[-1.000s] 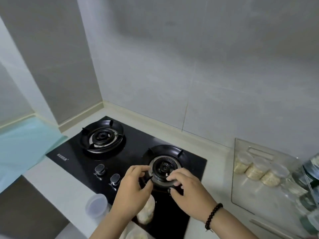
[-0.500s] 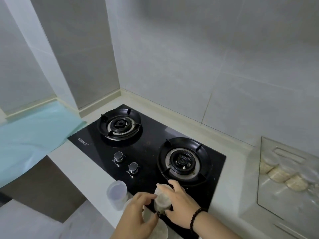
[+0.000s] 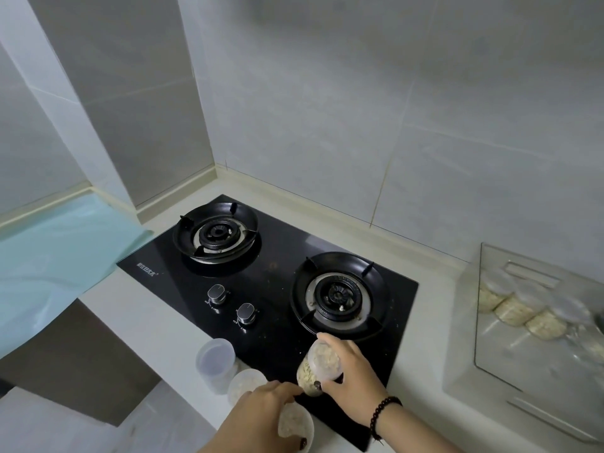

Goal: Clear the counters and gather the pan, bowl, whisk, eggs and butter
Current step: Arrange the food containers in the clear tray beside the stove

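Step in hand: clearing counter, still on jars. R hand wraps tilted grain jar, lifted over hob front edge. L hand at front edge of worktop, fingers curled on 2nd jar; grip partly hidden. 2 more lidded jars at worktop front edge, left of hands. Pan, bowl, whisk, eggs, butter: none in view. Next, prob: carry both jars to group behind clear board at right end, keep upright, return for other 2.
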Available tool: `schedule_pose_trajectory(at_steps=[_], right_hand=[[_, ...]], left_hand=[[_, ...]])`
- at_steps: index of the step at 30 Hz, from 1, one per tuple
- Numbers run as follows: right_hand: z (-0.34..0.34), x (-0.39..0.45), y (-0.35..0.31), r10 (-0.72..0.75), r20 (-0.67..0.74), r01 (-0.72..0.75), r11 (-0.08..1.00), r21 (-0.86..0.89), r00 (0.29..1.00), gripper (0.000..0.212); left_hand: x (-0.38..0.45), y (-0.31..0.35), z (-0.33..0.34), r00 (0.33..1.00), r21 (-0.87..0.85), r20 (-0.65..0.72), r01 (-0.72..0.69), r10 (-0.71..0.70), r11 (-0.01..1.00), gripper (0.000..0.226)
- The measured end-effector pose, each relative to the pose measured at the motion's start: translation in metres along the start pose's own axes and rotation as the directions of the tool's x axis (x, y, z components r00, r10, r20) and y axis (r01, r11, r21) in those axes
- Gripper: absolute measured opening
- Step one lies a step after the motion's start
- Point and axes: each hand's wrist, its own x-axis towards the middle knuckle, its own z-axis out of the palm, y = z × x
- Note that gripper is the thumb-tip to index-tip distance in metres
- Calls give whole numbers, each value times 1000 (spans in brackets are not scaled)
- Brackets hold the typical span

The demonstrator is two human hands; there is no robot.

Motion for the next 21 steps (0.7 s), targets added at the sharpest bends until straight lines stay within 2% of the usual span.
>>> schedule_pose_trajectory(at_steps=[9, 11, 13, 15, 16, 18, 19, 21], right_hand=[[-25, -28, 6, 0, -91, 4, 999, 51, 996, 74], [-31, -34, 6, -4, -104, 10, 999, 54, 995, 73], [-37, -39, 6, -19, -123, 25, 998, 52, 992, 73], [-46, -45, 6, -23, -138, 30, 998, 51, 990, 72], [-51, -48, 7, -27, -150, 35, 998, 49, 988, 71], [-61, -54, 8, -40, -179, 48, 998, 40, 983, 71], [-66, -57, 9, -46, -196, 54, 998, 37, 980, 71], [-77, -62, 12, -47, -230, 58, 997, 42, 972, 71]], left_hand=[[8, 16, 5, 997, 384, 82, -30, -2, 923, 59], [3, 19, 5, 995, 317, 96, -49, 19, 947, 56], [5, 19, 4, 998, 237, 53, -47, 35, 970, 52], [8, 20, -2, 996, 166, -6, -89, 91, 982, 35], [13, 20, -2, 995, 145, 3, -101, 102, 984, 33], [20, 36, -13, 992, 132, -22, -122, 125, 984, 64], [23, 47, -19, 996, 122, -33, -83, 87, 989, 78], [27, 64, -26, 990, 132, -95, -90, 103, 987, 82]])
